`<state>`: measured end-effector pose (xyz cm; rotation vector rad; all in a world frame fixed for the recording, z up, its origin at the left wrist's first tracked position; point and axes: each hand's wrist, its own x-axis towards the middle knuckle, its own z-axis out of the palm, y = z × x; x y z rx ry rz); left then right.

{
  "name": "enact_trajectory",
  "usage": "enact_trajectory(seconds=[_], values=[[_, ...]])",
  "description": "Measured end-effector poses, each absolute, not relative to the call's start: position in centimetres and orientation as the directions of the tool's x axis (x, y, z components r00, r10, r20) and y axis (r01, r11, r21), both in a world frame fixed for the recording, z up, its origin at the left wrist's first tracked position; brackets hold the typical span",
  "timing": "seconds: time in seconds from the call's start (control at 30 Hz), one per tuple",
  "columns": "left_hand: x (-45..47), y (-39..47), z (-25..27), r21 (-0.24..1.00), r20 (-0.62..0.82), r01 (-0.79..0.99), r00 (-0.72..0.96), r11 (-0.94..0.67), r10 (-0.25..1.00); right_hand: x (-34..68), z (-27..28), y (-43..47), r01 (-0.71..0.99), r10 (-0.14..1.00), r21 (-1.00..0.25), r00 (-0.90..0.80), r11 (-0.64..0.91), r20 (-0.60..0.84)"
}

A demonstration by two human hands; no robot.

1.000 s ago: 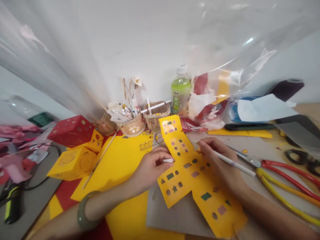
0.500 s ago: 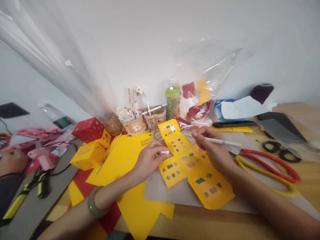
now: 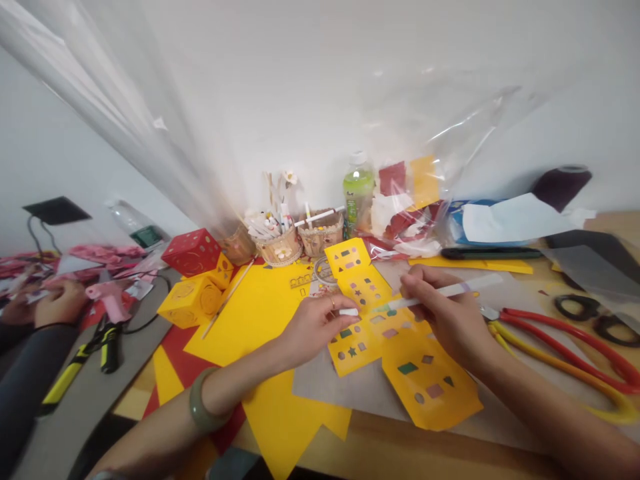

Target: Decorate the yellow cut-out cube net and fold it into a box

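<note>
A yellow paper cut-out with colored shapes, such as stars and diamonds, lies unfolded on a grey sheet. Over its left side, my left hand pinches a small white pen cap between thumb and fingers. My right hand is closed around a white marker, above the right part of the cut-out. The marker's greenish tip points left, toward the cap, and the two are apart. Part of the cut-out is hidden under my right hand.
Yellow paper and two paper cubes, one red and one yellow, lie leftward. Red-and-yellow-handled shears and black scissors are at right. Pen baskets and a green bottle stand behind. A co-worker's hands are far left.
The marker's tip has come into clearer view near the cap in my left hand. The camera view has shifted slightly. More of the co-worker's hands shows at left.
</note>
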<state>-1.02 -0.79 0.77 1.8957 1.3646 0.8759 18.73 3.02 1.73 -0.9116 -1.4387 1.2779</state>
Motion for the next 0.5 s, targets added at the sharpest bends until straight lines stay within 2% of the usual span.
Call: enact_trajectory(seconds=[0.2, 0.5], values=[[0.2, -0.7, 1.2, 0.876, 0.151, 0.412, 0.262, -0.252, 0.953, 18.7, 2.2, 2.8, 0.024, 0.947, -0.972, -0.233, 0.234, 0.222], [-0.1, -1.1, 1.7, 0.913, 0.048, 0.379, 0.273, -0.153, 0.961, 18.4, 2.4, 2.5, 0.075, 0.941, -0.965, -0.252, 0.252, 0.226]])
